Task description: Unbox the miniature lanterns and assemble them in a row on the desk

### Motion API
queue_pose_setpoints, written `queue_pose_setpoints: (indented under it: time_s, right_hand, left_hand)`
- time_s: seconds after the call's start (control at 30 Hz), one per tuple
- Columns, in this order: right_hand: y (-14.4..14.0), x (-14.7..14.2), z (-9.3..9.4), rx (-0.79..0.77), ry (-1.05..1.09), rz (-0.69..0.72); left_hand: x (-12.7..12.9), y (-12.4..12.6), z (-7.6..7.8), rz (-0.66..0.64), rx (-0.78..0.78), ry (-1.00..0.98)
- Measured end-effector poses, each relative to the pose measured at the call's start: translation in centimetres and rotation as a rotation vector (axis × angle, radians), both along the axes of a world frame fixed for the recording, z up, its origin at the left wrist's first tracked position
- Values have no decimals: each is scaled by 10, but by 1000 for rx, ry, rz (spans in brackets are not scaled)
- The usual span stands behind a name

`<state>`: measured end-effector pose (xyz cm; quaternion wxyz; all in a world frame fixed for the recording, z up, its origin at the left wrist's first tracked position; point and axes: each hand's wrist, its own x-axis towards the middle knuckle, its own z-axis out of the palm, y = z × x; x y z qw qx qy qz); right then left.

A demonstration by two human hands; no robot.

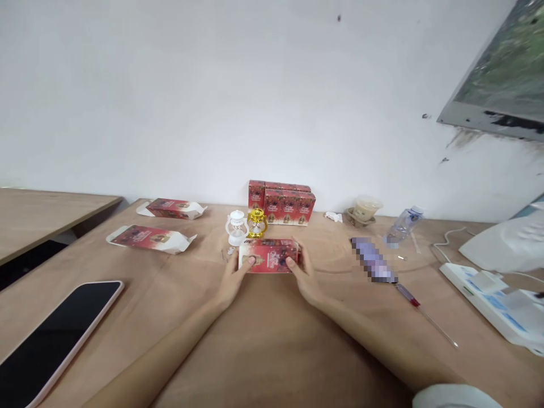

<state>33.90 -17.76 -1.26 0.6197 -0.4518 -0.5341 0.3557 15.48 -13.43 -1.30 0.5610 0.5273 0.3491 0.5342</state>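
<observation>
A red printed carton [272, 258] lies sideways between my two hands, just above or on the table. My left hand [232, 279] grips its left end, thumb on the front face. At the other end my right hand [306, 276] holds it the same way. Behind the carton stand a white miniature lantern [237, 228] and a gold miniature lantern [256, 223]. Several closed red cartons [284, 205] are grouped against the wall. To the left lie two flattened cartons, one nearer [147, 238] and one farther [170, 208], with white end flaps spread.
A phone [63, 334] lies front left. On the right are a screwdriver [412, 300], a blurred purple item [374, 260], a plastic bottle [402, 228], a lidded cup [366, 209], crumpled tissue [334, 216] and a white power strip [488, 300] with cables.
</observation>
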Motion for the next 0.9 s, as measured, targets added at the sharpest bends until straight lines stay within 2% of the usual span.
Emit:
queue_pose_setpoints:
  time_s: [0.13, 0.23, 0.4, 0.5, 0.57, 0.63, 0.73, 0.8, 0.9]
  right_hand:
    - [5, -13, -6, -4, -54, -40]
    - [11, -17, -6, -1, -36, -64]
    - [23, -16, -16, -84, 215, -81]
    - [27, -9, -20, -126, 325, -174]
    - [26, -5, -19, -62, 225, -270]
    - [22, -3, -15, 27, 36, -330]
    - [13, -5, -9, 110, -203, -309]
    - [9, -7, -7, 138, -259, -257]
    - [9, -7, -7, 153, -227, -242]
  left_hand:
    - [-10, -2, 0, -19, -146, -60]
    - [-15, -5, 5, -14, -201, -83]
    - [-17, -4, 11, 30, -257, -125]
    - [-20, -1, 11, 50, -300, -213]
    - [-22, 0, 11, 55, -314, -249]
    - [-23, 1, 12, 50, -315, -256]
    - [-21, 0, 14, 31, -306, -251]
    - [-21, -1, 14, 35, -300, -258]
    - [-21, -1, 14, 53, -297, -260]
